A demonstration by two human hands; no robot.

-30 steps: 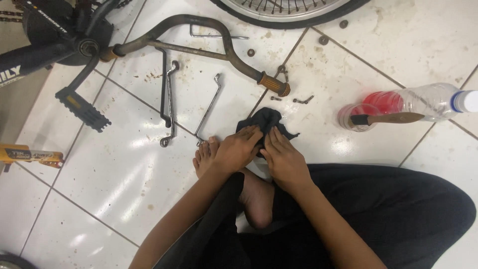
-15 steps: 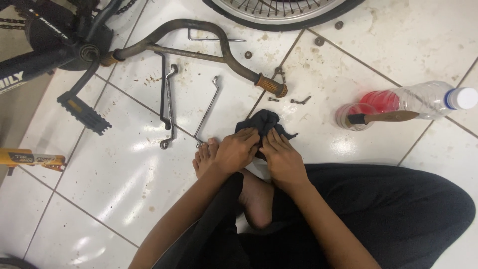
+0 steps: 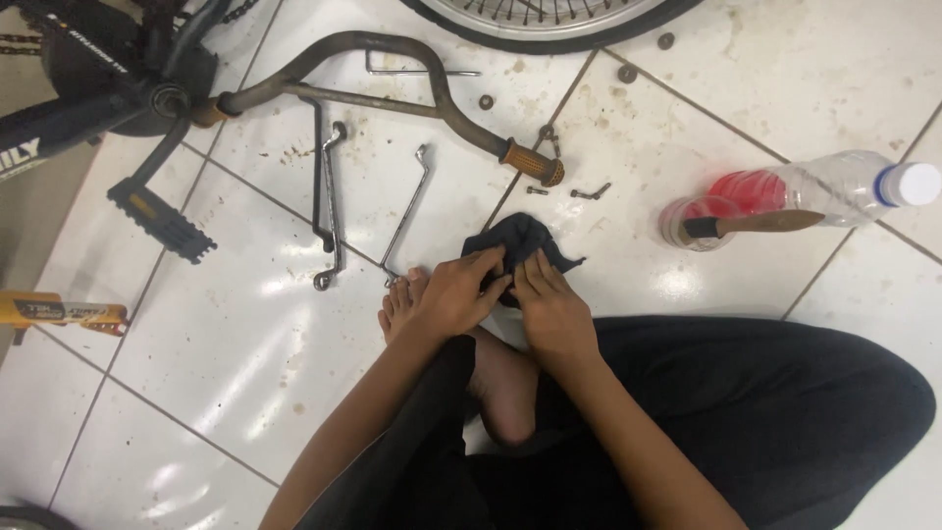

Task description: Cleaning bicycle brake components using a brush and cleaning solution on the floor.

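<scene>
Dark cloth (image 3: 515,245) sits bunched on the white tile floor (image 3: 245,353) at frame centre, and you've got both hands on it: left hand (image 3: 453,294) and right hand (image 3: 551,312) each with a closed grip pinching the fabric. Wrenches (image 3: 329,211) lie upper left, plastic bottle (image 3: 834,186) far right

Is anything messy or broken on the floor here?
Yes. The plastic bottle lies tipped on its side, red liquid pooled at one end. Small bolts and washers are scattered loose over the stained white tiles. The rusty handlebar lies flat on the floor. Both hands hold a dark cloth.
</scene>
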